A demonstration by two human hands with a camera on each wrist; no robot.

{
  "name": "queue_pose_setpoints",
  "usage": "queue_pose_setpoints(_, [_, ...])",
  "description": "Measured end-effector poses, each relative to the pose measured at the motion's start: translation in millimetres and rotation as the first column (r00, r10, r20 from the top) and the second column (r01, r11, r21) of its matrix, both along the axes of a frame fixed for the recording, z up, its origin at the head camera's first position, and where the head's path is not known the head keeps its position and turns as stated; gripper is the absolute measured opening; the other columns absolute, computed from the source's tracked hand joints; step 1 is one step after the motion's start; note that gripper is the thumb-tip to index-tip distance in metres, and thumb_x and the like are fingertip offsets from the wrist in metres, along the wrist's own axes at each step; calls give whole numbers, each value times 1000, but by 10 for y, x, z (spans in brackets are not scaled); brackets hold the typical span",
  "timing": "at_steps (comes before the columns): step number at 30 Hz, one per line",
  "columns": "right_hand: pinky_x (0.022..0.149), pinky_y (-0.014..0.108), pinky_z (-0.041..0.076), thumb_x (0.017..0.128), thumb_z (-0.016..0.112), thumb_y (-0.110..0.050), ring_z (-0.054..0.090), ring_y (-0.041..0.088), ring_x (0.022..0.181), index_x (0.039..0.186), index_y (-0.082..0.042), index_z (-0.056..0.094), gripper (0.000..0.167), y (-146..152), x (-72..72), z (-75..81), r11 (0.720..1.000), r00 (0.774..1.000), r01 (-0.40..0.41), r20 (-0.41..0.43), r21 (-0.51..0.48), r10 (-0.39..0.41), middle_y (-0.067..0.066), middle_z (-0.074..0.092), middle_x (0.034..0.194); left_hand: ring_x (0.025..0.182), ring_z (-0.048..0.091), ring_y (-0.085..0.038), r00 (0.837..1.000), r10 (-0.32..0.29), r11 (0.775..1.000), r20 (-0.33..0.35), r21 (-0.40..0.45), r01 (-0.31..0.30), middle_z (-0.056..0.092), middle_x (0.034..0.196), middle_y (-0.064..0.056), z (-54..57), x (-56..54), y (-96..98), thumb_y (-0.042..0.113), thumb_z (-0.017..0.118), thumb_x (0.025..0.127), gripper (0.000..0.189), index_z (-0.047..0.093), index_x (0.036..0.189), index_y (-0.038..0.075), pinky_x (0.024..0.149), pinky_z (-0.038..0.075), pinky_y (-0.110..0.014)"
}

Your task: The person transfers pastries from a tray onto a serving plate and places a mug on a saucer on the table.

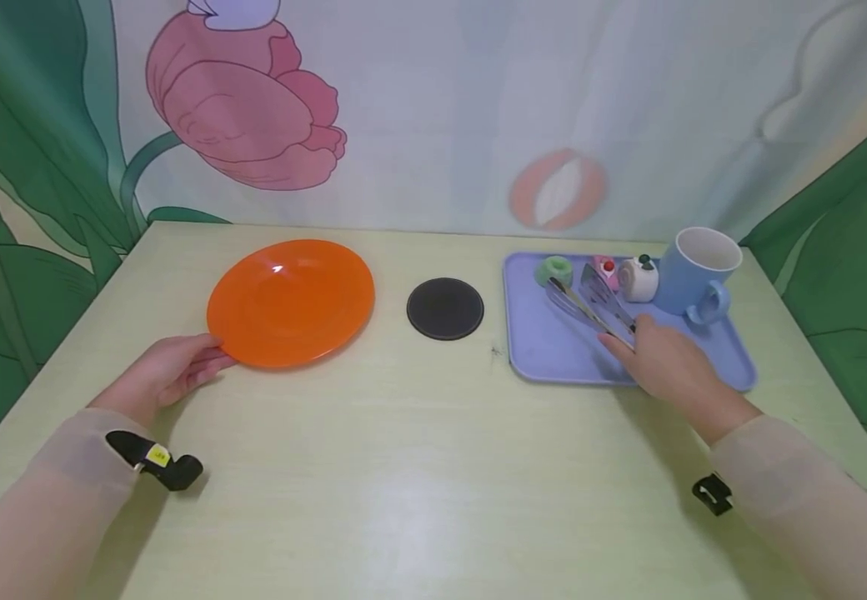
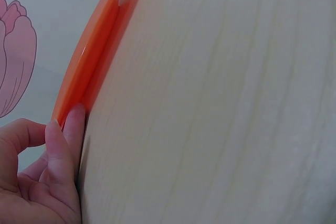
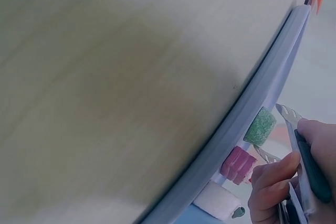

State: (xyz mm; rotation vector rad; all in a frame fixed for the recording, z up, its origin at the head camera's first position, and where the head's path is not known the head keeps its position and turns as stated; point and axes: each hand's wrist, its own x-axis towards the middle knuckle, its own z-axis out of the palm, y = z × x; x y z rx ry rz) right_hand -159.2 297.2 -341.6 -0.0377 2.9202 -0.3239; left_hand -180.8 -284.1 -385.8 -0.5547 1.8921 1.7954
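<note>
At the front left rim of an orange plate (image 1: 291, 304), my left hand (image 1: 182, 367) pinches the edge between thumb and fingers. My right hand (image 1: 669, 367) grips metal tongs (image 1: 613, 304) over the lavender tray (image 1: 553, 354). The tong tips are spread, one near a green ring-shaped doughnut (image 1: 554, 271) and the other by a pink cake piece (image 1: 606, 271) with a red berry. In the right wrist view, the two tips stand on either side of the doughnut (image 3: 260, 126). Beside the pink piece is a white cake roll (image 1: 638, 279) with a dark green topping.
A blue mug (image 1: 696, 271) stands at the tray's back right, its handle toward the front. Between plate and tray lies a black round coaster (image 1: 444, 308). A patterned curtain (image 1: 433, 108) hangs behind the table's back edge.
</note>
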Motion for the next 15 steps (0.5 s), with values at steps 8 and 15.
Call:
queue_pose_setpoints(8, [57,39,43,93,38,-57,53,31,70,116,17,39,77,22,-27,-13,1000,1000,-9,-14,15,10,24,55,86,84,67,-6,1000,2,1000,25,2,-2,69,81,7,10,-25,18,34,50,96,67,17,149,6,77,49,-14])
queue_pose_setpoints(15, [58,41,43,94,38,-55,52,30,69,114,17,39,74,-3,-61,-14,999,1000,-22,-12,27,23,21,54,81,83,67,-5,1000,0,1000,7,15,0,69,81,8,10,-11,8,31,48,97,67,16,148,4,77,49,-15])
